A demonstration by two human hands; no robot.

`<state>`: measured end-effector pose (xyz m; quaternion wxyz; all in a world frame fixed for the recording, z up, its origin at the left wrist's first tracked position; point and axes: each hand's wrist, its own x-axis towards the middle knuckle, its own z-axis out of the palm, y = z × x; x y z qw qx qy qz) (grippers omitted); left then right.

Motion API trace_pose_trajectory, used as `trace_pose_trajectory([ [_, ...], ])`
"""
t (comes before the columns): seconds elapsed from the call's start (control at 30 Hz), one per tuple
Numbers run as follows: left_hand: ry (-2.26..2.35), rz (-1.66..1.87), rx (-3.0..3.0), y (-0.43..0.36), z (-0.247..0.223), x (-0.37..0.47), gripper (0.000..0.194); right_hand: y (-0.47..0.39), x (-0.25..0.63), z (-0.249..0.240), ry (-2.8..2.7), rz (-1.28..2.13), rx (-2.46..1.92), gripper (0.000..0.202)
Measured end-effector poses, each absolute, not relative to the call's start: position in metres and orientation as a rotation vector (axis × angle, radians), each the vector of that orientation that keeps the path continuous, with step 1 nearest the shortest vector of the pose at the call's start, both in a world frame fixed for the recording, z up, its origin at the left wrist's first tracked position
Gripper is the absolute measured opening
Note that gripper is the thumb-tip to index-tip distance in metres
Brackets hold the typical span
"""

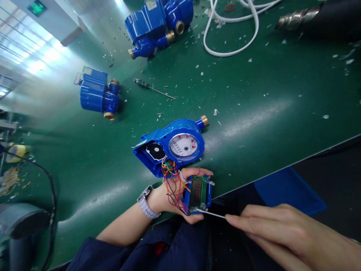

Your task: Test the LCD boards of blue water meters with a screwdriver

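My left hand (169,197) grips a small blue display module (196,192) with a green circuit board and a grey LCD screen, thumb and fingers at its two sides. Red, yellow, black and white wires (172,182) run from it across my hand to an opened blue water meter (176,141). This meter lies on the bench with its round dial up and its side compartment uncovered. My right hand (282,229) is closed around a thin pale rod (214,214), whose tip touches the module's lower edge. My palm hides the rod's other end.
A green bench (254,90) bears scattered white scraps. Behind the opened meter lie a screwdriver (153,89) and more blue meters (94,92). A white cable (228,54) and a heat gun nozzle (299,19) are at the back right; yellow tape (17,153) is far left.
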<state>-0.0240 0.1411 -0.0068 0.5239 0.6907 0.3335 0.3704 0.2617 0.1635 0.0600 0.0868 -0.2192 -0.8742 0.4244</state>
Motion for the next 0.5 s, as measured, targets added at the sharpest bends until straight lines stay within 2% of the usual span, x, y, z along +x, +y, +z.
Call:
trace_pose_trajectory([
  [0.13,0.821,0.889,1.55,0.141,-0.005,-0.022,0.106,0.161,0.258,0.056,-2.613,0.974,-0.568,0.061],
  [0.2,0.859,0.84,1.511,0.142,-0.001,-0.022,0.101,0.16,0.258,0.055,-2.606,0.935,-0.553,0.063],
  [0.37,0.957,0.706,1.471,0.143,0.011,-0.021,0.093,0.163,0.261,0.059,-2.592,1.243,-0.613,0.058],
  [0.5,0.906,0.848,1.601,0.145,0.008,-0.019,0.094,0.169,0.264,0.061,-2.626,1.316,-0.63,0.057],
])
